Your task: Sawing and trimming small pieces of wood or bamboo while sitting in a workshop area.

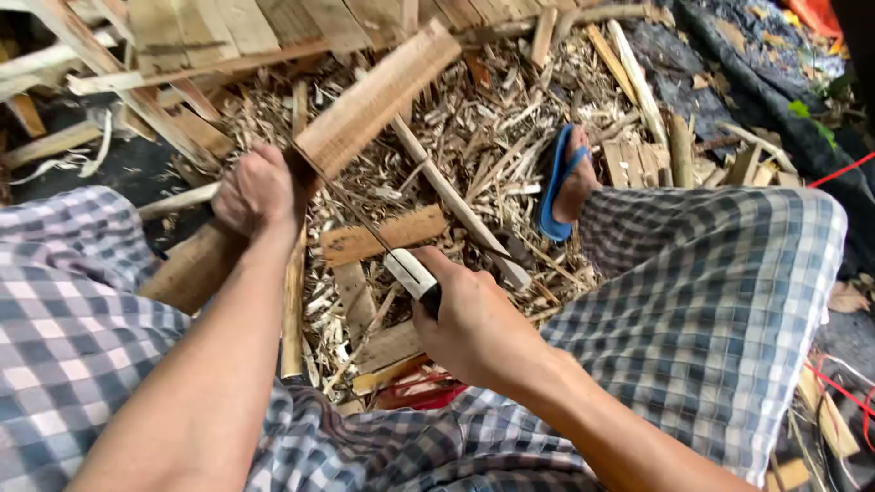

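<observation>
- A split bamboo slat [378, 98], pale and curved, lies across the middle of the view. Its long axis runs from lower left, by your left knee, up to the right over the litter.
- Your left hand [260, 193] is closed around the slat near its middle, fingers wrapped over the top, holding it steady.
- A knife [387, 251] with a thin dark blade and a white and black handle meets the slat's edge just right of your left hand. The blade slants from there down to the right.
- Your right hand [474, 326] is clamped on the knife handle, below and to the right of the slat. The slat lies up and to the left of this grip, and your left hand is the nearer one to it.
- Beneath, the ground is thick with bamboo shavings [474, 155] and short offcuts.
- Your right foot, in a blue sandal [558, 187], rests on the shavings at right.
- Checked cloth [711, 310] covers both your legs.
</observation>
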